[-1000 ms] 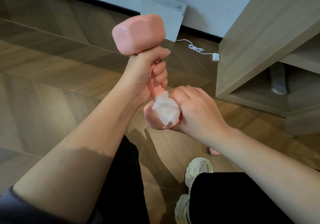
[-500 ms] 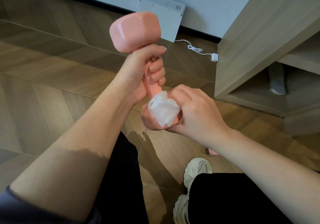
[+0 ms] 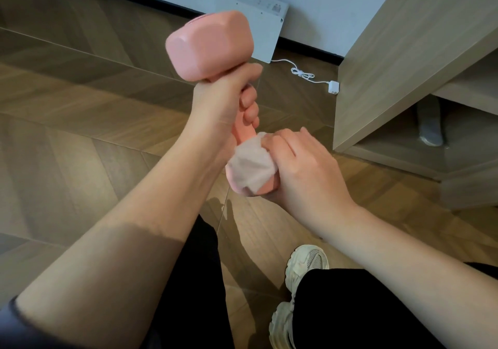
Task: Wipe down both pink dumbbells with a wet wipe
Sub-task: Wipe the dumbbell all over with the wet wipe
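Wiping lower head of pink dumbbell [image 3: 213,44], held upright above the floor [image 3: 80,133] | left hand [image 3: 223,106] clamped round its handle | right hand [image 3: 304,168] curled, pressing wet wipe [image 3: 250,168] on that head | upper head: cannot tell if done | second dumbbell not in view, probably remains

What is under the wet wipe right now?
The lower head of the pink dumbbell: pink shows at the bottom edge of the wet wipe. The right hand grips the wet wipe around it, so most of that head is covered.
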A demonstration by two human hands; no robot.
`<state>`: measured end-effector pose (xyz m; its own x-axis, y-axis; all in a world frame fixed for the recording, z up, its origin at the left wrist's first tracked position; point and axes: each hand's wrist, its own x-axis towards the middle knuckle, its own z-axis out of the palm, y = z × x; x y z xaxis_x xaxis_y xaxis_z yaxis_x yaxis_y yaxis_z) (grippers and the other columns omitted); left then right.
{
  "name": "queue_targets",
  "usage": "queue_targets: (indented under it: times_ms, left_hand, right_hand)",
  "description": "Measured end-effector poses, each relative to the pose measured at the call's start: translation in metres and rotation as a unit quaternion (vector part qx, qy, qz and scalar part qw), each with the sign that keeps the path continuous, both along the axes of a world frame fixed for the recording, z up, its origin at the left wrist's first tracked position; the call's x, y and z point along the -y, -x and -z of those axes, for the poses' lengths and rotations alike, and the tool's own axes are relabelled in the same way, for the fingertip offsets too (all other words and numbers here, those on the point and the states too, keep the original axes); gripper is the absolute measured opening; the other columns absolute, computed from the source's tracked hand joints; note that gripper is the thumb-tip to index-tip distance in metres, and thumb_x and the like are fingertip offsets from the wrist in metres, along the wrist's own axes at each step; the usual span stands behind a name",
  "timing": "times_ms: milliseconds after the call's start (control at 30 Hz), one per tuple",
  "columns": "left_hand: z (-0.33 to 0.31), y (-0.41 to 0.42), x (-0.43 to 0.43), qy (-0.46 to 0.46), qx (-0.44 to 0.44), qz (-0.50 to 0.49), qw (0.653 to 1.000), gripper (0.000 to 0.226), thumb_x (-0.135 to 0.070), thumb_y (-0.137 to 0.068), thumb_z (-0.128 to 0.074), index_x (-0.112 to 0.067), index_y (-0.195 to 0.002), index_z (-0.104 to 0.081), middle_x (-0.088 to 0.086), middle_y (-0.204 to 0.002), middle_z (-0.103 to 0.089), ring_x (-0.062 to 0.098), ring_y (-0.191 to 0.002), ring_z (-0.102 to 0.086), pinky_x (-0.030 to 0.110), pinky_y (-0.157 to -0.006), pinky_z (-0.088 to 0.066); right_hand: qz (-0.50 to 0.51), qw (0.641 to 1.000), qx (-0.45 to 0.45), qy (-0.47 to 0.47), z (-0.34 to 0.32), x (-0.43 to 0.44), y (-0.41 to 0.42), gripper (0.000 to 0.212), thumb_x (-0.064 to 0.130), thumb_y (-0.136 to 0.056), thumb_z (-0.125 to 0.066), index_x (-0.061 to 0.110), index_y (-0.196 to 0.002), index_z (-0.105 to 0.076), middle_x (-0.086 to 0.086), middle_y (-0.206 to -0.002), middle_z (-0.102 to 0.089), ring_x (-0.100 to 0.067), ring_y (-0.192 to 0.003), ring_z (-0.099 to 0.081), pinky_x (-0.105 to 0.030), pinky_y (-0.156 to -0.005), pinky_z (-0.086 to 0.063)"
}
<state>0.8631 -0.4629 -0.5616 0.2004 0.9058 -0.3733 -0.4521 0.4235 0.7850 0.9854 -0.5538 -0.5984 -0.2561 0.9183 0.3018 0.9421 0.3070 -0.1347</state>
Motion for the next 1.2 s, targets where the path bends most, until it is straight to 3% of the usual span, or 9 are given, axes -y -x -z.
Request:
queue_targets:
  times_ms: [100, 400, 600, 667, 767, 900, 1000, 1100, 1200]
  left_hand:
    - [0.000, -0.001, 0.002, -0.020, 0.004, 0.036, 0.999, 0.050, -0.007, -0.087, -0.062, -0.021, -0.042, -0.047, -0.002, -0.041, -0.031, 0.014, -0.036, -0.026, 0.025, -0.046, -0.025]
    - [0.000, 0.008, -0.005, -0.040, 0.029, 0.071, 0.996, 0.051, -0.008, -0.089, -0.055, -0.022, -0.041, -0.043, -0.004, -0.041, -0.028, 0.013, -0.035, -0.024, 0.024, -0.042, -0.027]
    - [-0.002, 0.013, 0.000, -0.084, 0.066, 0.120, 0.987, 0.052, -0.005, -0.090, -0.051, -0.023, -0.043, -0.042, -0.005, -0.039, -0.028, 0.012, -0.034, -0.025, 0.025, -0.043, -0.023]
    - [-0.003, 0.015, 0.000, -0.095, 0.083, 0.131, 0.983, 0.047, -0.005, -0.089, -0.049, -0.022, -0.047, -0.038, -0.006, -0.039, -0.027, 0.011, -0.033, -0.025, 0.025, -0.043, -0.020]
    - [-0.002, 0.020, -0.002, -0.081, 0.106, 0.126, 0.983, 0.047, -0.006, -0.090, -0.045, -0.022, -0.048, -0.033, -0.008, -0.037, -0.026, 0.010, -0.032, -0.022, 0.023, -0.041, -0.020]
    - [0.002, 0.022, -0.005, -0.068, 0.138, 0.135, 0.979, 0.045, -0.009, -0.087, -0.045, -0.023, -0.047, -0.032, -0.009, -0.036, -0.026, 0.008, -0.030, -0.020, 0.022, -0.038, -0.018]
    - [0.004, 0.019, -0.004, -0.080, 0.163, 0.163, 0.970, 0.039, -0.008, -0.082, -0.046, -0.023, -0.050, -0.028, -0.008, -0.035, -0.026, 0.008, -0.028, -0.020, 0.019, -0.036, -0.018]
    - [0.007, 0.015, -0.003, -0.083, 0.208, 0.188, 0.956, 0.036, -0.007, -0.080, -0.041, -0.023, -0.054, -0.022, -0.007, -0.035, -0.021, 0.009, -0.028, -0.017, 0.019, -0.036, -0.015]
    - [0.004, 0.010, -0.005, -0.076, 0.244, 0.216, 0.942, 0.035, -0.006, -0.082, -0.038, -0.022, -0.051, -0.030, -0.005, -0.037, -0.021, 0.011, -0.029, -0.018, 0.020, -0.036, -0.019]
  right_hand:
    - [-0.009, 0.999, 0.036, 0.027, 0.001, -0.007, -0.002, 0.057, 0.055, -0.068, -0.074, 0.006, -0.098, -0.066, -0.008, -0.095, -0.068, -0.028, -0.098, -0.066, -0.057, -0.108, -0.034]
    - [-0.018, 0.994, -0.036, -0.104, 0.009, -0.005, 0.002, 0.029, 0.026, -0.074, -0.078, 0.007, -0.081, -0.057, -0.005, -0.082, -0.058, -0.023, -0.080, -0.058, -0.052, -0.106, -0.037]
    - [-0.002, 0.999, -0.009, 0.046, -0.001, -0.008, 0.002, 0.047, 0.049, -0.076, -0.065, 0.012, -0.103, -0.066, -0.001, -0.101, -0.068, -0.021, -0.100, -0.064, -0.048, -0.111, -0.031]
    - [-0.028, 0.994, -0.052, 0.091, -0.005, -0.009, -0.001, 0.047, 0.039, -0.074, -0.072, 0.010, -0.111, -0.066, -0.004, -0.108, -0.068, -0.026, -0.106, -0.063, -0.044, -0.107, -0.037]
    - [-0.062, 0.986, -0.109, 0.110, -0.011, -0.011, -0.007, 0.047, 0.021, -0.064, -0.082, 0.004, -0.105, -0.065, -0.010, -0.101, -0.065, -0.033, -0.096, -0.062, -0.041, -0.083, -0.047]
    - [-0.070, 0.994, -0.078, 0.041, -0.014, -0.010, -0.008, 0.042, 0.024, -0.061, -0.084, 0.002, -0.086, -0.059, -0.009, -0.085, -0.057, -0.026, -0.078, -0.051, -0.035, -0.067, -0.038]
    - [-0.068, 0.995, -0.057, 0.041, -0.016, -0.007, -0.009, 0.039, 0.023, -0.061, -0.080, 0.002, -0.086, -0.059, -0.010, -0.084, -0.058, -0.026, -0.077, -0.050, -0.033, -0.066, -0.035]
    - [-0.066, 0.984, -0.075, 0.144, -0.022, -0.008, -0.014, 0.044, 0.026, -0.065, -0.083, 0.006, -0.098, -0.063, -0.005, -0.095, -0.063, -0.025, -0.089, -0.059, -0.034, -0.075, -0.041]
    - [-0.061, 0.974, -0.090, 0.200, -0.029, -0.008, -0.019, 0.043, 0.027, -0.070, -0.081, 0.006, -0.103, -0.062, -0.004, -0.103, -0.064, -0.023, -0.094, -0.060, -0.035, -0.077, -0.046]
